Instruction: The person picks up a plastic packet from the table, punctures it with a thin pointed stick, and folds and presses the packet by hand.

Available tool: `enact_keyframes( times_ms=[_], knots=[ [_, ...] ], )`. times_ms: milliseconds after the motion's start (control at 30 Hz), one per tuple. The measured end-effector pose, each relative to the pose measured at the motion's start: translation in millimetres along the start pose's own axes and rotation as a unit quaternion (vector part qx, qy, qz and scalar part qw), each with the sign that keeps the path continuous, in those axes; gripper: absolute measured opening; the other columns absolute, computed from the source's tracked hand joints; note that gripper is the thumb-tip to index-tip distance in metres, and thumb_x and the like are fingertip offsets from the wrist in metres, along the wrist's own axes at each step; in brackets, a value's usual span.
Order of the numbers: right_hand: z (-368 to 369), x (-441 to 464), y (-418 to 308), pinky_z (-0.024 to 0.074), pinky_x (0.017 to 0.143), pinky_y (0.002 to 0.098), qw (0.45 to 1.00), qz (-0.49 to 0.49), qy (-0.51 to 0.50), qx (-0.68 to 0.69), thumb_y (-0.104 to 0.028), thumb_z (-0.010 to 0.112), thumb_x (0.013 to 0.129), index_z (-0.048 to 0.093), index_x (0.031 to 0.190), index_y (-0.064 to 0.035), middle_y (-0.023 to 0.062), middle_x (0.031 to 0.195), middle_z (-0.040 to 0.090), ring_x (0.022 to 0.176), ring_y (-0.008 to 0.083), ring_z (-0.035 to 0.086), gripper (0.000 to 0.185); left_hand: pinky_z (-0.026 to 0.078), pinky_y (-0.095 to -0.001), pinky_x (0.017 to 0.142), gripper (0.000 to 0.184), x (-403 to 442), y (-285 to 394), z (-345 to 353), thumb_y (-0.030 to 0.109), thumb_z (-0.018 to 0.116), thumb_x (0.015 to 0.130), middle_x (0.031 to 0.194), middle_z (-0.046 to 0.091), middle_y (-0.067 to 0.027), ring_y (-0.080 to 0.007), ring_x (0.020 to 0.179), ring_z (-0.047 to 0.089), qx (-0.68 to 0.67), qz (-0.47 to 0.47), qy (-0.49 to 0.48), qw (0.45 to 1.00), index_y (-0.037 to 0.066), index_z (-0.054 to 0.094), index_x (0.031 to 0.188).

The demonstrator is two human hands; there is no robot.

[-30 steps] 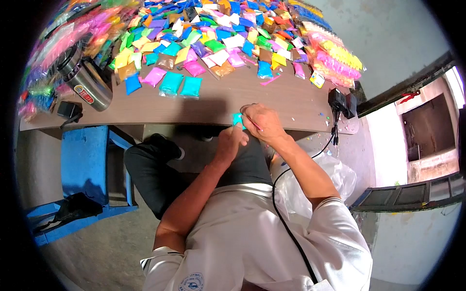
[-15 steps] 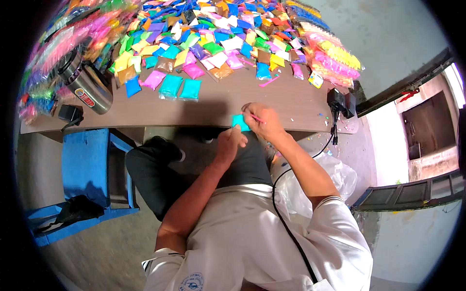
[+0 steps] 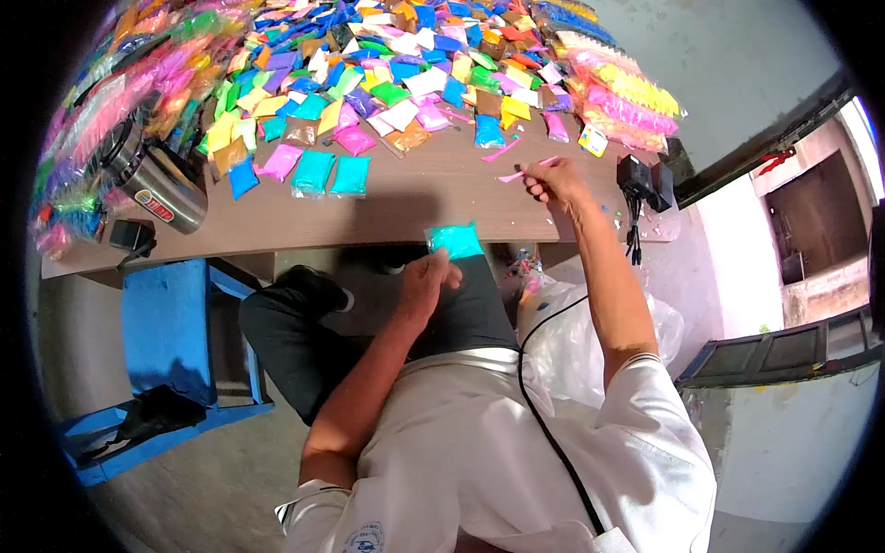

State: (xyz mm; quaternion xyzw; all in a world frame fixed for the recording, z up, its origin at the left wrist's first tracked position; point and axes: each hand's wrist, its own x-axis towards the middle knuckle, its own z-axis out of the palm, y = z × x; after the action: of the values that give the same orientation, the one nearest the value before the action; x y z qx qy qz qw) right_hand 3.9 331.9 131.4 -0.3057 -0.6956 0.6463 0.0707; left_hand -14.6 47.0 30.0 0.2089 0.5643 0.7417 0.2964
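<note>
My left hand is closed, pinching the lower edge of a teal packet in clear wrapping, held above my lap at the table's front edge. Out to the right, my right hand is over the table with its fingers curled round a thin pink stick, whose ends show on either side of the fingers. Another slim pink piece lies on the tabletop just beyond. Two more teal packets, one of them this packet, rest side by side left of centre.
A large heap of coloured packets covers the back of the table. Bundled plastic bags are stacked at right, near black adapters. At left stand a steel flask and a blue chair. A black cable crosses my shirt.
My right hand has left the teal packet and moved right and away over the table, carrying the pink stick. My left hand still holds the packet, which now shows more fully.
</note>
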Motion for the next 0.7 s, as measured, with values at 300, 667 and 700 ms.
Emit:
enact_keyframes(
  times_ms=[300, 667, 700],
  knots=[
    [75, -112, 33, 0.0435, 0.048, 0.0265, 0.993, -0.047, 0.013, -0.109, -0.043, 0.064, 0.086, 0.064, 0.079, -0.0013, 0.0040, 0.063, 0.059, 0.052, 0.0103, 0.055, 0.042, 0.042, -0.0272, 0.064, 0.047, -11, 4, 3, 0.039, 0.048, 0.097, 0.067, 0.060, -0.0048, -0.0112, 0.064, 0.053, 0.010, -0.009, -0.025, 1.000, 0.002, 0.060, 0.070],
    [89, -120, 79, 0.0407, 0.052, 0.0214, 0.932, 0.045, -0.118, 0.339, -0.029, 0.061, 0.091, 0.057, 0.108, -0.0032, 0.0029, 0.083, 0.060, 0.062, 0.0080, 0.050, 0.031, 0.042, -0.0280, 0.068, 0.043, -31, 34, 11, 0.038, 0.047, 0.097, 0.075, 0.061, -0.0055, -0.0125, 0.071, 0.053, 0.008, -0.032, -0.170, 0.985, 0.004, 0.060, 0.074],
    [89, -120, 77, 0.0410, 0.054, 0.0213, 0.904, 0.054, -0.133, 0.404, -0.027, 0.060, 0.091, 0.057, 0.108, -0.0042, 0.0030, 0.082, 0.060, 0.062, 0.0084, 0.050, 0.029, 0.042, -0.0282, 0.069, 0.043, -31, 27, 7, 0.039, 0.046, 0.097, 0.076, 0.061, -0.0060, -0.0135, 0.072, 0.053, -0.012, -0.012, -0.161, 0.987, 0.005, 0.058, 0.073]
  ],
)
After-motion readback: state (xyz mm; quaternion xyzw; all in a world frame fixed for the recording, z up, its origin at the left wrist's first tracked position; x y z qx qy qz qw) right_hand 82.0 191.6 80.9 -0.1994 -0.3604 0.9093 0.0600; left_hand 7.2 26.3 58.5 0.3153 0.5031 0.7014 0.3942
